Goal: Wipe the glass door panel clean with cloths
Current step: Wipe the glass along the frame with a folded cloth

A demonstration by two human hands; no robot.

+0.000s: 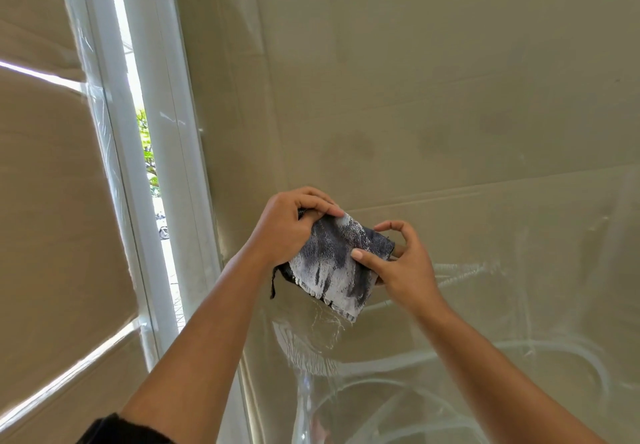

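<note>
- The glass door panel (450,125) fills the right of the view, close behind the hands. White streaks (467,268) are smeared in loops across its lower part, while the upper part looks mostly free of them.
- 1 cloth (341,263), dark and heavily whitened with residue, is held up in front of the panel near the top of the streaked area. Whether it touches the glass cannot be told.
- The cloth's bunched upper left corner is gripped by the left hand (284,232), with the fingers curled over it.
- The cloth's right edge is pinched by the right hand (405,270). The thumb is pressed on the face and the index finger is curved clear of the fabric.
- The step in hand is judged to be a turning or refolding of the cloth, not a wiping stroke.
- A less loaded face should be brought outward and the cloth folded into a flat pad, with the frayed lower threads tucked in.
- Overlapping passes from the top of the streaks downward, under even pressure, would then be advised.
- If the whitened face is reused, residue is likely to be spread again.
- A white door frame (166,166) stands to the left, with daylight and greenery seen through a narrow gap (150,166).
</note>
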